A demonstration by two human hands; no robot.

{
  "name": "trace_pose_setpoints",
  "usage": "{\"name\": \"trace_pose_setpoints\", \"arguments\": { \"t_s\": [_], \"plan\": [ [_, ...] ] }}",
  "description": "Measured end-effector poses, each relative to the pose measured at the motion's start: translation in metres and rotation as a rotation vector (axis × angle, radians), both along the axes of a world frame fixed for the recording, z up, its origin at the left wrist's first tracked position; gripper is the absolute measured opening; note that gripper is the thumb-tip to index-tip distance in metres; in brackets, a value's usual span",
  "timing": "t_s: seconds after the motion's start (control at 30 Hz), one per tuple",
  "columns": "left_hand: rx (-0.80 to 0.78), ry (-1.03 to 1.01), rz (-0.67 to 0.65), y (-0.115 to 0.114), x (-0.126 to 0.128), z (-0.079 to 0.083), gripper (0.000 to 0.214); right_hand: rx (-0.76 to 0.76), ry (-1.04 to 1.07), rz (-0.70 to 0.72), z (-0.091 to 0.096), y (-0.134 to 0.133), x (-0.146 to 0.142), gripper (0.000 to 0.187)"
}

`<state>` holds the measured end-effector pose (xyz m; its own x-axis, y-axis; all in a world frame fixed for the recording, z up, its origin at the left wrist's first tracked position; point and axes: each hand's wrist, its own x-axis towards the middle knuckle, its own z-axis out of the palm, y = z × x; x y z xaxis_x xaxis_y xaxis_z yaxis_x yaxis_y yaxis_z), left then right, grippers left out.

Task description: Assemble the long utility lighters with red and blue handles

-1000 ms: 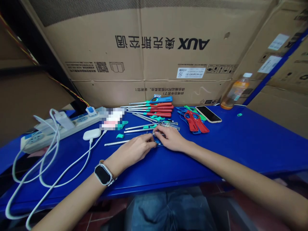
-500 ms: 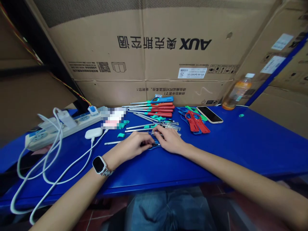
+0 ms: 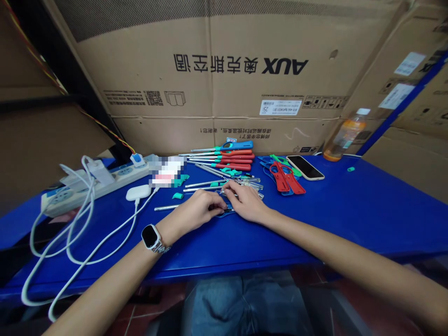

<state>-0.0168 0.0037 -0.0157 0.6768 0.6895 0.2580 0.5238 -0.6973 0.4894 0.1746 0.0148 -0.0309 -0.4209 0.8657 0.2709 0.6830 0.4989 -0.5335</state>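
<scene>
My left hand (image 3: 201,209) is closed, thumb and fingers pinched at the near end of an opened long-neck lighter. Its metal tube (image 3: 166,207) pokes out to the left behind that hand, and its blue handle shell (image 3: 227,214) shows in part below the fingertips. Beside it, my right hand (image 3: 249,201) is curled with fingertips pressed together over the same spot; what they pinch is hidden. Just behind the hands lie several metal tubes with clear fuel tanks (image 3: 258,185). A green nozzle piece (image 3: 178,196) rests left of them.
Finished-looking red lighters (image 3: 238,161) and a blue one (image 3: 241,145) lie at the back. Loose red handle shells (image 3: 285,179), a phone (image 3: 305,167) and a drink bottle (image 3: 345,137) are to the right. On the left are a power strip (image 3: 121,173) and white cables (image 3: 91,219).
The left hand and wrist have shifted slightly to the right, towards the right hand. My right hand stays almost in place. The view has tilted a little.
</scene>
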Motion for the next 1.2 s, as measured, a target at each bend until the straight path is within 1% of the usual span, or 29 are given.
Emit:
{"name": "trace_pose_setpoints", "arguments": {
  "t_s": [0.13, 0.27, 0.33, 0.47, 0.57, 0.7, 0.8, 0.93, 1.03, 1.1, 1.2],
  "plan": [
    [-0.004, 0.003, -0.038, -0.001, -0.001, 0.001, 0.013, -0.018, 0.085, 0.015, -0.002, 0.002, 0.001, 0.018],
    [0.066, 0.075, -0.041, -0.007, -0.004, 0.003, 0.018, -0.055, 0.222, 0.075, -0.005, 0.008, 0.004, 0.018],
    [0.098, 0.108, -0.057, -0.01, -0.005, 0.002, 0.021, -0.061, 0.243, 0.111, -0.003, 0.009, 0.007, 0.017],
    [0.117, 0.152, -0.085, -0.01, -0.006, -0.003, 0.023, -0.029, 0.175, 0.137, 0.006, 0.005, 0.019, 0.013],
    [0.115, 0.157, -0.084, -0.009, -0.006, -0.005, 0.022, 0.059, 0.123, 0.158, 0.011, -0.003, 0.031, 0.012],
    [0.113, 0.159, -0.083, -0.007, -0.006, -0.005, 0.022, 0.177, 0.041, 0.143, 0.01, -0.016, 0.042, 0.012],
    [0.119, 0.165, -0.088, -0.007, -0.005, -0.005, 0.021, 0.212, -0.013, 0.112, 0.007, -0.022, 0.044, 0.015],
    [0.158, 0.154, -0.055, -0.008, -0.003, -0.002, 0.02, 0.225, 0.027, 0.116, 0.004, -0.023, 0.043, 0.013],
    [0.176, 0.128, -0.033, -0.007, -0.003, -0.001, 0.018, 0.188, 0.099, 0.113, 0.003, -0.021, 0.042, 0.015],
    [0.17, 0.125, -0.044, -0.007, -0.003, -0.002, 0.017, 0.156, 0.119, 0.096, 0.002, -0.02, 0.041, 0.016],
    [0.158, 0.12, -0.067, -0.006, -0.004, -0.005, 0.02, 0.12, 0.098, 0.062, 0.001, -0.022, 0.039, 0.016]
  ]
}}
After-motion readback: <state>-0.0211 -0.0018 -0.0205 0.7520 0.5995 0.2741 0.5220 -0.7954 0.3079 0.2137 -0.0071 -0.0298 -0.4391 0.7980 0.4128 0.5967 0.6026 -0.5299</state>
